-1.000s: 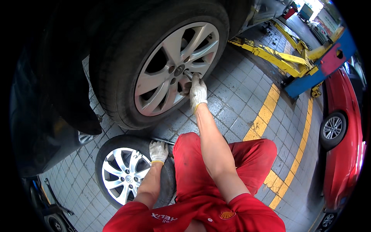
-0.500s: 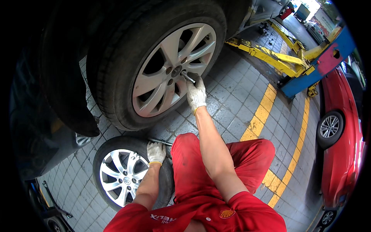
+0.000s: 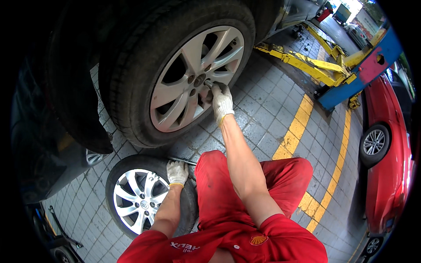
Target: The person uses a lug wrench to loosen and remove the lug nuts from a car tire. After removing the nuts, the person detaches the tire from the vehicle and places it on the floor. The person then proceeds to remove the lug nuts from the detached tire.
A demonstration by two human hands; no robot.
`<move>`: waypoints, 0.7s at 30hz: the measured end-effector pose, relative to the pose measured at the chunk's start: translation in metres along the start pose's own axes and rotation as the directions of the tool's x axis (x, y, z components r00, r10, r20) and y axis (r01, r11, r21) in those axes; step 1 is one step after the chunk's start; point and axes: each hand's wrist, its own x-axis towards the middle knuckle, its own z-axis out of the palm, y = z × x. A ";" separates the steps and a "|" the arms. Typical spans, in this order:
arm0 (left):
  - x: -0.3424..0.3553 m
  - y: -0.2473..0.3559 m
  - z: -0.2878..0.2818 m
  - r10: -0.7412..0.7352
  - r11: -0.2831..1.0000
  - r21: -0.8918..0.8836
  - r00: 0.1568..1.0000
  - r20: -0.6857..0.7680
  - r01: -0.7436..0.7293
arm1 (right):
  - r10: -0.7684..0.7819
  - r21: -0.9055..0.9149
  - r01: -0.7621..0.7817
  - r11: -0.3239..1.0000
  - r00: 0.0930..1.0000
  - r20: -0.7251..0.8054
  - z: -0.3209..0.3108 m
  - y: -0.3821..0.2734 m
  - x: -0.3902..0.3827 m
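Note:
My right hand (image 3: 222,103), in a white knit glove, is closed round a short metal tool (image 3: 209,84) at a bolt position beside the hub of the mounted silver alloy wheel (image 3: 186,103); the tool's end is partly hidden by my fingers. My left hand (image 3: 177,172), gloved too, rests with bent fingers gripping the upper right edge of the loose wheel (image 3: 128,188) lying on the tiles between my knee and the car. A metal bar (image 3: 191,162) lies just beyond my left fingers.
The dark car body (image 3: 61,127) fills the upper left. A yellow lift arm (image 3: 307,65) and blue post (image 3: 340,92) stand at upper right, beside a red car (image 3: 386,184). Black tool parts (image 3: 66,239) lie at lower left. Yellow lines (image 3: 289,140) cross the tiled floor.
My right hand has shifted slightly up and left and changed its angle on the tool at the hub. My left hand stays on the loose wheel; the view has moved a little.

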 end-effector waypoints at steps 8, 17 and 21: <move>0.002 0.002 0.001 -0.007 1.000 0.019 1.000 0.023 0.007 | 0.114 0.094 -0.118 0.989 0.992 0.049 -0.005 0.003 0.012; 0.007 0.007 0.003 0.012 1.000 0.000 1.000 0.013 -0.012 | 0.075 0.257 -0.084 0.963 0.996 0.046 -0.016 0.009 0.011; 0.009 0.002 0.002 0.008 1.000 -0.011 1.000 -0.013 -0.008 | 0.107 0.440 -0.150 0.885 0.987 0.122 -0.042 0.024 0.002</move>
